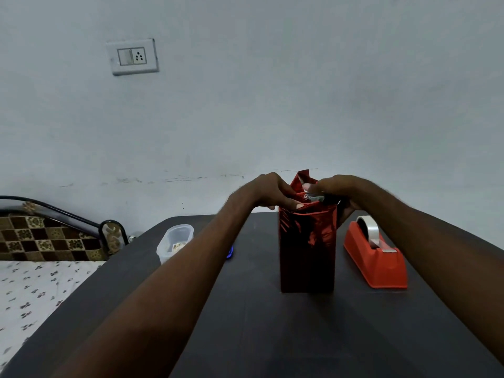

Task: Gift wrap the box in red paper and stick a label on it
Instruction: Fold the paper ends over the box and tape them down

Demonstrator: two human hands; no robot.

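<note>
Head view puts the dark wooden table before you, and everything else is placed from the tall upright box wrapped in shiny red foil paper standing near its middle. Left of the box and beyond the table edge lies a bed with a flowered white sheet. Just to the right of the box sits the red plastic tape dispenser with its clear roll, near but not touching. Left of the box, well apart, is a small translucent plastic container with something pale inside that you cannot make out.

Your left hand is curled over the box's top left edge, fingers pressing and pinching the loose paper flaps down. Your right hand is curled over the top right, pinching the gathered paper; a small silvery scrap at its fingertips may be tape, though that is too small to tell.

Judging by the sheen and creases, the foil is thin, slippery and quick to tear or spring back, so hold it by the folded edges close to the box rim, not the free points. The box looks light and tall, so it may tip; steady it from the top as you fold. No label is visible yet
</note>
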